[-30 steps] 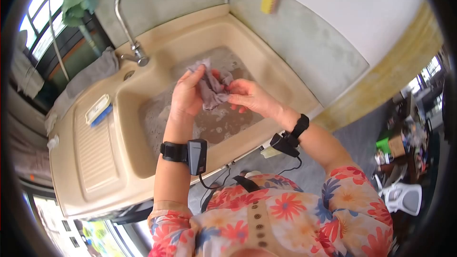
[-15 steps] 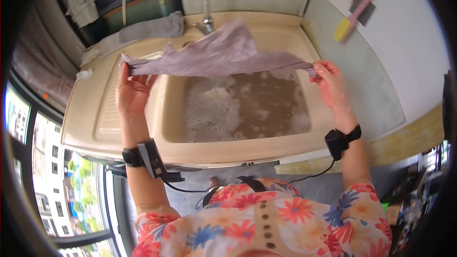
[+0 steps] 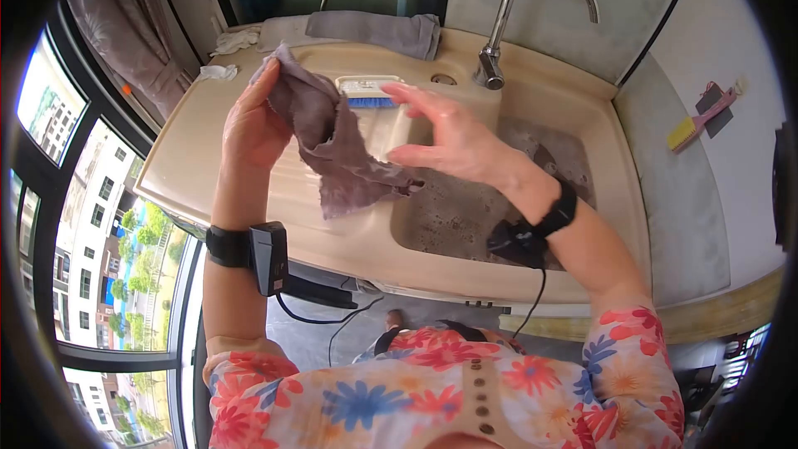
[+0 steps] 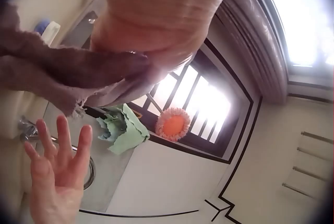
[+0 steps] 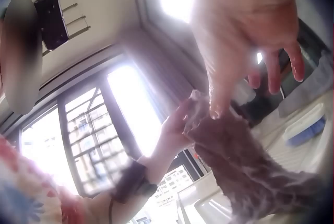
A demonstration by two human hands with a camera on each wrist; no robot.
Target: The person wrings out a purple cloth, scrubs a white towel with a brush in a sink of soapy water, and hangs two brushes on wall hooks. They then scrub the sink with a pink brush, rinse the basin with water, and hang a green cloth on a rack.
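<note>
Fingers and thumb of my left hand [image 3: 252, 133] are closed on the upper end of a mauve-grey cloth [image 3: 320, 120], holding it raised while the rest droops in loose folds. The cloth has a frayed edge, and its lower part hangs slantwise above the ridged drainboard [image 3: 291, 187], one corner reaching towards the sink basin [image 3: 611, 158]. My right hand [image 3: 457, 137] is wide open and holding nothing: fingers apart, thumb well away from them, just beside the cloth on its sink side. From my left wrist, I can see a gap between those spread fingertips and the fabric.

Behind the cloth, a scrubbing brush [image 3: 370, 87] with a pale back and blue bristles lies on the drainboard. The basin holds murky brownish water [image 3: 453, 204] with bits of foam on it. A curved chrome faucet [image 3: 499, 29] stands at the back of the sink, near a folded grey towel [image 3: 374, 29] laid along the back edge. On the wall to my right hangs a pink-handled brush [image 3: 702, 120] with yellow bristles. I have a black strap [image 3: 229, 247] round my left wrist and another black band [image 3: 559, 209] round my right
</note>
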